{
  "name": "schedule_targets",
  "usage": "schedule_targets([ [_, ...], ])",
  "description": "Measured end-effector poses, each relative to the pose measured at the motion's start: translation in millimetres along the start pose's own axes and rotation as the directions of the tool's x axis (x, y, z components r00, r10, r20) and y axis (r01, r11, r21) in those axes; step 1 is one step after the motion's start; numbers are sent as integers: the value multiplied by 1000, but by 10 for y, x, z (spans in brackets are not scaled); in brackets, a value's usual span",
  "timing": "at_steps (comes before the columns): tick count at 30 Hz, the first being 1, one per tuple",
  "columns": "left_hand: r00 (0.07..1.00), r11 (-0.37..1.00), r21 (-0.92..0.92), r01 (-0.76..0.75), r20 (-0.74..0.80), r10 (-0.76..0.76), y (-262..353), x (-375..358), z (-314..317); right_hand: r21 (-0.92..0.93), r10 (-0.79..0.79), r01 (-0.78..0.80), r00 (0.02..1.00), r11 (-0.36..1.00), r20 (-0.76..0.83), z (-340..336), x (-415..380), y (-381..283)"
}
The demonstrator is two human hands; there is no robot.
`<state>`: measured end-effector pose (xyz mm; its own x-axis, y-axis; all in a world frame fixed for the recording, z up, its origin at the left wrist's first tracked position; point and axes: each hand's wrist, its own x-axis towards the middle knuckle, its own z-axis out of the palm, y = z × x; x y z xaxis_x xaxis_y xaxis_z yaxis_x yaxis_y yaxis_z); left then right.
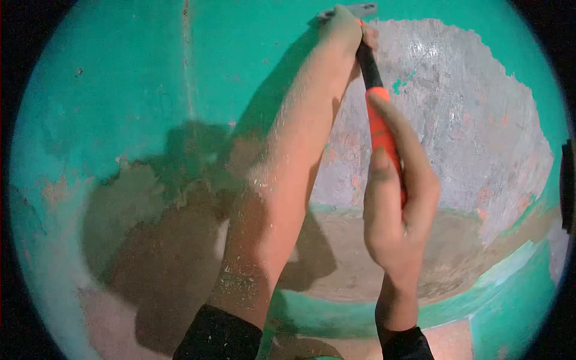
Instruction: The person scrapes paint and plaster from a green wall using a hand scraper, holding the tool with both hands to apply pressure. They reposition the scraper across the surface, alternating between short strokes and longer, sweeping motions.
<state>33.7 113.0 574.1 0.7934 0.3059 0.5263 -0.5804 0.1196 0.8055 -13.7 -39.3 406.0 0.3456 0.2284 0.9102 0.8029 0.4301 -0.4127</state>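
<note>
My left hand (348, 31) is high on the wall, closed around the tool's upper end just below its head, with part of the head hidden behind it. The tool looks like a long-handled scraper (373, 75), with a black shaft, an orange grip and a grey head against the green paint. Lower down, my right hand (401, 198) wraps around the orange grip, thumb and fingers along it. Pale paint flakes cling to my left forearm. Right of the tool lies a stripped grey patch (444, 120) with ragged edges.
Green paint (132, 66) covers the wall at left, crossed by a vertical rusty line (188, 60). Below the grey patch is a brownish curved area (360, 258) bordered by a green band (372, 315). Shadows of my head and arms fall at left. A dark object (567, 186) shows at the right edge.
</note>
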Motion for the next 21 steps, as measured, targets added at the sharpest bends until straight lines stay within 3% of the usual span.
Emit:
schedule_targets([
  [8,994,994,-8,106,-10,-106,-33,7,-2,-89,7,0,998,996,70,-136,26,-134],
  [21,998,999,12,-48,-46,49,-260,14,-155,-6,-2,2,1000,1000,18,-6,-25,102],
])
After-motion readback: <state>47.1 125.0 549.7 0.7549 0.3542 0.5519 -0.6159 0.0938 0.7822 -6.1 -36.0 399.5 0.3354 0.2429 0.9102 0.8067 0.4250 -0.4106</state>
